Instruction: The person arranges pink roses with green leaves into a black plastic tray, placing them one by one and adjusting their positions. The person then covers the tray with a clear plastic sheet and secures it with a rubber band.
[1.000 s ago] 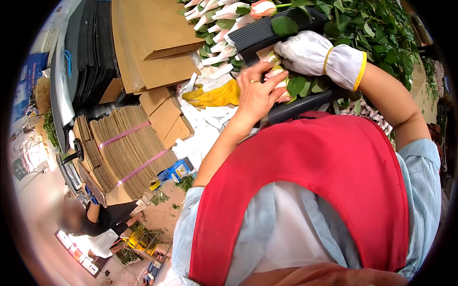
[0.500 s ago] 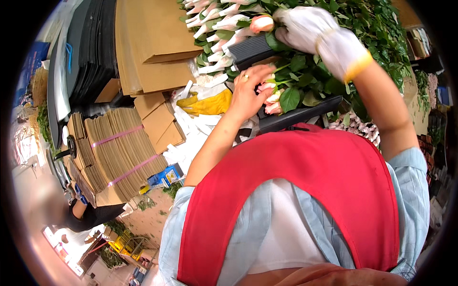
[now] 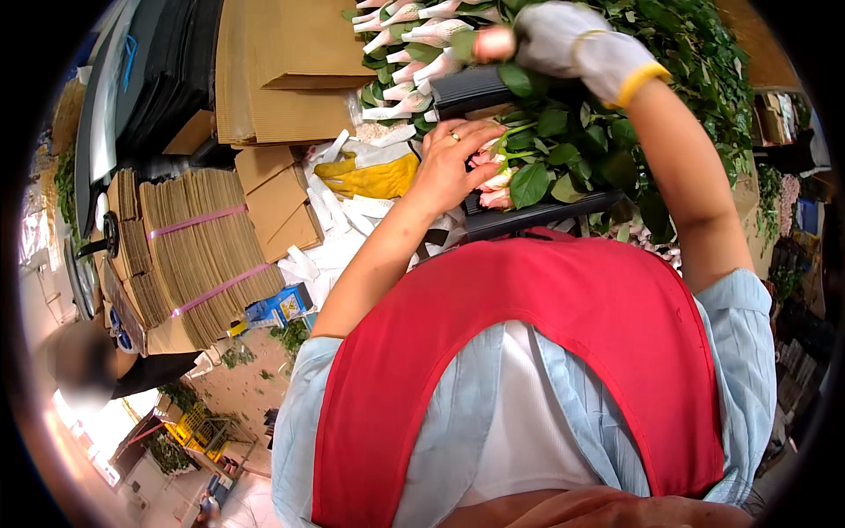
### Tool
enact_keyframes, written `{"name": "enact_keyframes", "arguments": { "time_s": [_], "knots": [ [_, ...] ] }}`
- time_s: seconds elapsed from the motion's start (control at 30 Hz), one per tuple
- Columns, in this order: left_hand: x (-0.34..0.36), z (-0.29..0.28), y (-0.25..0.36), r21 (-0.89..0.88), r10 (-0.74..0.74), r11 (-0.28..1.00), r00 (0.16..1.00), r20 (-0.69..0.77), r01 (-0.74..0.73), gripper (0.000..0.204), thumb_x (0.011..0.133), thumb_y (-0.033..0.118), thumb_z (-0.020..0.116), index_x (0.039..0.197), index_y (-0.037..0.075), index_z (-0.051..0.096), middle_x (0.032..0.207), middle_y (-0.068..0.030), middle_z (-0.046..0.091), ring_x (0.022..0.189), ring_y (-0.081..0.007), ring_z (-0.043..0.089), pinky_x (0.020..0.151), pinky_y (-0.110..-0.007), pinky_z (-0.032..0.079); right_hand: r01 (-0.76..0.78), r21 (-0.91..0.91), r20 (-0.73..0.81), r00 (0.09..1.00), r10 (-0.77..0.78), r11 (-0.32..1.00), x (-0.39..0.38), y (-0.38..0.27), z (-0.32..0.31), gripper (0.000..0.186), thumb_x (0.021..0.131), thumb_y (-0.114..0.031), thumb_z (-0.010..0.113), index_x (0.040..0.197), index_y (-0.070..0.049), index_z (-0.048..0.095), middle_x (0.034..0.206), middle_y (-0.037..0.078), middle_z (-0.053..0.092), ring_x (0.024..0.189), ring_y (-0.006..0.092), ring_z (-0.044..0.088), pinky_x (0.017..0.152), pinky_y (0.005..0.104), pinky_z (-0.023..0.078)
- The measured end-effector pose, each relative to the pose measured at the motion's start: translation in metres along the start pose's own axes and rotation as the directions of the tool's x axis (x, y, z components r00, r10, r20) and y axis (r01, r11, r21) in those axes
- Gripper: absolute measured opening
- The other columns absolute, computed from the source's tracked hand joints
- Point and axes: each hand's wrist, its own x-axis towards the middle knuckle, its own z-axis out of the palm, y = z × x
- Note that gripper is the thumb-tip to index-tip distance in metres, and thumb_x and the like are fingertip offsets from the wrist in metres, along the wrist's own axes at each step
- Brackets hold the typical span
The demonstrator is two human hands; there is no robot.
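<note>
My bare left hand (image 3: 451, 165), with a ring on one finger, curls around several pale pink roses (image 3: 498, 187) lying between two black ridged supports. One black support (image 3: 471, 91) is beyond the roses and the other black support (image 3: 546, 216) is against my apron. Above them, my right hand (image 3: 563, 48) wears a white-grey glove with a yellow cuff. Its fingers are closed by a single pink rose (image 3: 495, 42), whose head sticks out to the left, slightly blurred. Green leaves (image 3: 563, 132) spread to the right of the held roses.
Rose heads in white net sleeves (image 3: 436, 33) lie at the far side. To the left are a yellow-and-white work glove (image 3: 374, 176), white strips (image 3: 339, 238), brown cardboard stacks (image 3: 198, 255) and a blue tool (image 3: 280, 306). Another person's dark sleeve (image 3: 154, 374) shows at lower left.
The right hand has shifted slightly up with the single rose. My left hand stays over the rose heads. The whole view has turned a little.
</note>
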Motion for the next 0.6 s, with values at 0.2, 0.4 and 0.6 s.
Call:
{"name": "enact_keyframes", "arguments": {
  "time_s": [0.2,0.4,0.6],
  "knots": [
    [-0.006,0.005,0.004,0.060,-0.069,0.996,0.997,-0.023,0.071,0.043,0.079,0.025,0.075,0.121,0.018,0.068,0.121,-0.0078,0.065,0.117,-0.0311,0.051,0.102,-0.043,0.036,-0.024,-0.363,-0.397,0.908,-0.132,0.932,-0.078,-0.031,0.043,0.010,0.083,-0.024,0.064,0.082,-0.015,0.069,0.069,0.009,0.066,0.059,0.0291,0.065,0.053,0.0392,0.053],
    [-0.012,0.011,0.022,0.267,-0.082,0.958,0.991,-0.110,0.109,0.044,0.080,0.026,0.075,0.123,0.024,0.067,0.122,-0.0119,0.057,0.114,-0.0333,0.049,0.100,-0.046,0.037,0.042,0.415,-0.219,0.974,0.056,0.909,-0.052,-0.034,0.102,0.026,0.088,-0.029,0.057,0.081,-0.007,0.068,0.080,0.013,0.069,0.073,0.0322,0.067,0.067,0.0439,0.053],
    [-0.010,0.008,0.032,0.580,0.121,0.815,0.980,-0.156,-0.008,0.047,0.078,0.026,0.075,0.123,0.025,0.063,0.141,-0.0060,0.046,0.118,-0.0316,0.045,0.099,-0.047,0.038,0.160,0.381,-0.345,0.938,-0.020,0.911,-0.045,-0.030,0.115,0.027,0.082,-0.034,0.066,0.078,-0.007,0.070,0.076,0.011,0.069,0.071,0.0297,0.068,0.061,0.0419,0.051]
  ]
}}
